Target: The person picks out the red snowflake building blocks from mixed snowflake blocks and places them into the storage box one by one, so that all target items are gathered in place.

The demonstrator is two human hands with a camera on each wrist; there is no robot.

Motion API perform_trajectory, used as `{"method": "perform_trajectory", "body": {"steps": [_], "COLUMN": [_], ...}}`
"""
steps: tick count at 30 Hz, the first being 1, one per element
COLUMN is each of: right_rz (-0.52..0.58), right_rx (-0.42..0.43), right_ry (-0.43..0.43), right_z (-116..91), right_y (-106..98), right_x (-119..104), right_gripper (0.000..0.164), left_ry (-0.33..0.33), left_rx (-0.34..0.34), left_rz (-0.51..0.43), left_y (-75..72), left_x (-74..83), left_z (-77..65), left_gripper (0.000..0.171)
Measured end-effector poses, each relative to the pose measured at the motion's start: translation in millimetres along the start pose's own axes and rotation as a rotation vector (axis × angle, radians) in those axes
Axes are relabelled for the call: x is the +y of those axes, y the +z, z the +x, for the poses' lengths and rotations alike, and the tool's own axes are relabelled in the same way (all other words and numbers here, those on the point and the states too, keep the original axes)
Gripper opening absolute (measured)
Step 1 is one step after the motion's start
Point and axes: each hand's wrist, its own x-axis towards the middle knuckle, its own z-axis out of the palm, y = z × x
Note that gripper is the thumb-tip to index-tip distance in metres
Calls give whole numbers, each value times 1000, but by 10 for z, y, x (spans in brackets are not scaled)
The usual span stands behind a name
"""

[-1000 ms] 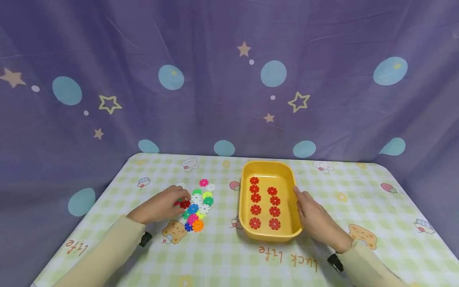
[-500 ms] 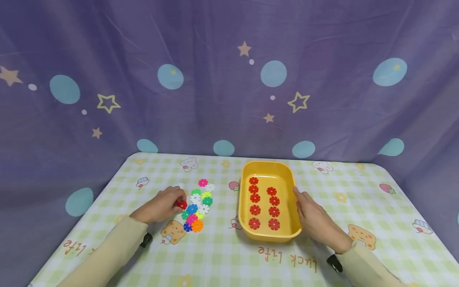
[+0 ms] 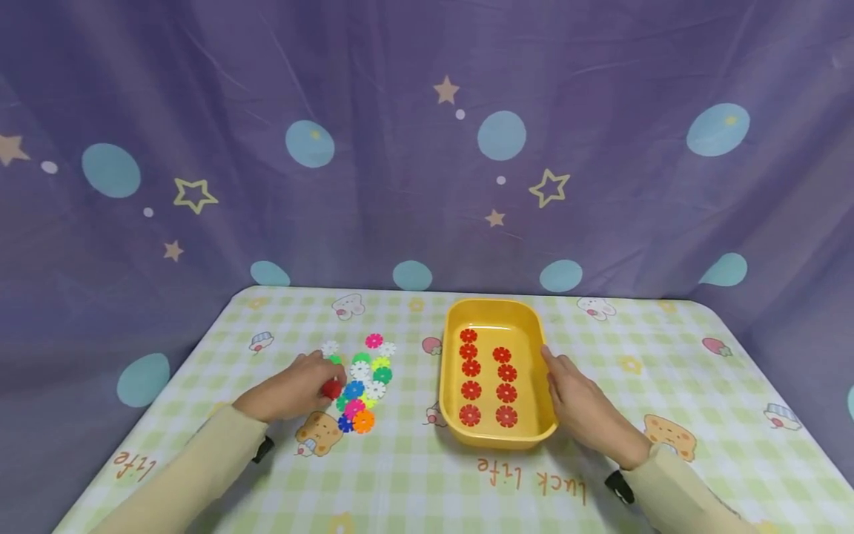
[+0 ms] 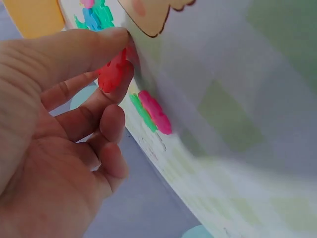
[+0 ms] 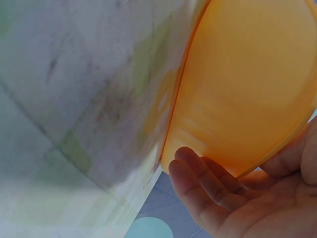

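Note:
My left hand (image 3: 296, 386) pinches a red snowflake disc (image 4: 113, 74) between thumb and fingertips, at the left side of a loose group of discs. In the left wrist view a pink disc (image 4: 154, 113) and a green disc (image 4: 142, 112) lie on the cloth below those fingers. My right hand (image 3: 590, 408) grips the right side of a yellow tray (image 3: 497, 439), thumb at the rim. Its other fingers lie along the outer wall (image 5: 237, 89) in the right wrist view. Inside the tray, red discs (image 3: 471, 368) lie flat in two columns.
Several discs lie between the left hand and the tray, among them a blue disc (image 3: 354, 389), an orange disc (image 3: 363, 422) and a white disc (image 3: 360, 370). A checked cloth (image 3: 400, 489) covers the table. A purple curtain (image 3: 400, 222) hangs behind its far edge.
My left hand has drawn slightly left with the red disc, away from the group, and a green disc shows beside its fingers. The right hand stays on the tray.

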Motion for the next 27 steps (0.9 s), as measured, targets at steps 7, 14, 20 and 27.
{"method": "perform_trajectory", "body": {"steps": [7,14,20,27], "right_rz": [-1,-10,-18,-39], "right_rx": [4,24,20,31], "right_ry": [-19,-36,-23,-44], "right_z": [0,-18,-39,38], "right_y": [4,-10,-42,-16], "right_x": [-1,32,64,-6], "right_gripper": [51,50,50,50], "left_ry": [27,101,244,458], "left_rx": [-32,15,171,159], "left_rz": [39,32,44,95], "left_y": [-72,-84,-322,-284], "left_x": [1,18,483,1085], "left_z": [-68,-15,478,1455], "left_gripper": [28,20,26,28]}}
